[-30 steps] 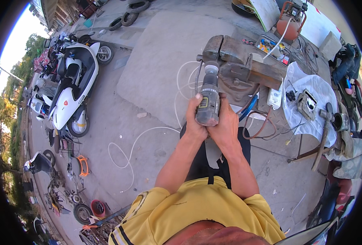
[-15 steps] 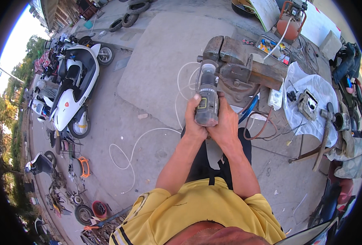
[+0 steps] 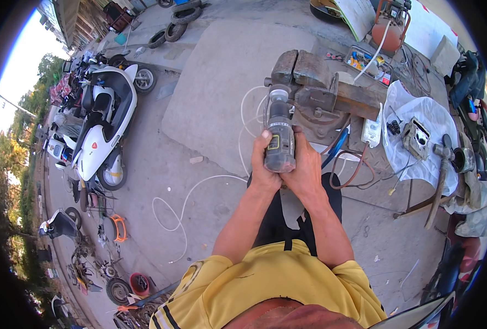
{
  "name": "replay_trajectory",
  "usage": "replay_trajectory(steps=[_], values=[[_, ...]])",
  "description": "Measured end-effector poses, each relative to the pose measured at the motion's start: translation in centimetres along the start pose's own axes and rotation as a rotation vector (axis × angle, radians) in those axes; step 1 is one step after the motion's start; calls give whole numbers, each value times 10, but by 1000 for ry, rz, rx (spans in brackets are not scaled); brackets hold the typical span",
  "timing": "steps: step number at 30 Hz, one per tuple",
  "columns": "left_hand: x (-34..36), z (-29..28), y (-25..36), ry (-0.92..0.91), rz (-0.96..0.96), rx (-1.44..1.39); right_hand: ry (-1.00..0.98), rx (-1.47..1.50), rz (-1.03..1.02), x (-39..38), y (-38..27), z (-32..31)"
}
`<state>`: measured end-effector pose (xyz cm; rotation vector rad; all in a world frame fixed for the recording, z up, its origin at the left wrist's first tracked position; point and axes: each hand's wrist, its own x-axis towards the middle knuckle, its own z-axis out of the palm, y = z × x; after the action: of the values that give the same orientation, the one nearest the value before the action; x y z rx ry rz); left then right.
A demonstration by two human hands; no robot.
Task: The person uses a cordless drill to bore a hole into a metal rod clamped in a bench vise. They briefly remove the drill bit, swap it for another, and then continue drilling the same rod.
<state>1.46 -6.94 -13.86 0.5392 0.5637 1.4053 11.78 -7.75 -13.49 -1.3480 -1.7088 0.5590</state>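
Note:
Both my hands are wrapped round a dusty grey power drill (image 3: 280, 145) with a yellow-edged label. My left hand (image 3: 262, 167) grips its left side, the thumb resting along the body. From the right, my right hand (image 3: 305, 167) closes round it; the lower part of the tool is hidden by my hands. A round whitish piece (image 3: 279, 95) sits at the drill's front end, pointing away from me. Just beyond it stands a large, worn metal bench vise (image 3: 314, 74); whether the tip touches the jaw I cannot tell.
On the right are a white power strip (image 3: 371, 131), a plastic sheet (image 3: 400, 109) bearing a metal engine part (image 3: 416, 138), and a hammer (image 3: 440, 170). A red air compressor (image 3: 389, 33) stands behind. A thin white hose (image 3: 186, 205) loops over the ground; a white scooter (image 3: 103, 131) is at left.
The whole view has shifted slightly. Both hands keep their grip on the drill, and its front end stays close to the vise.

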Motion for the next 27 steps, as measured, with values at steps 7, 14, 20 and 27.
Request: replay_trajectory(steps=[7,14,20,27], values=[[0,2,-2,23,22,22,15,18,-26,-1,4,1],[2,0,-3,19,33,24,-8,25,-13,0,6,1],[2,-2,-3,15,30,31,-1,25,-6,0,3,-1],[2,-4,-4,31,25,28,-3,30,1,0,1,-2]])
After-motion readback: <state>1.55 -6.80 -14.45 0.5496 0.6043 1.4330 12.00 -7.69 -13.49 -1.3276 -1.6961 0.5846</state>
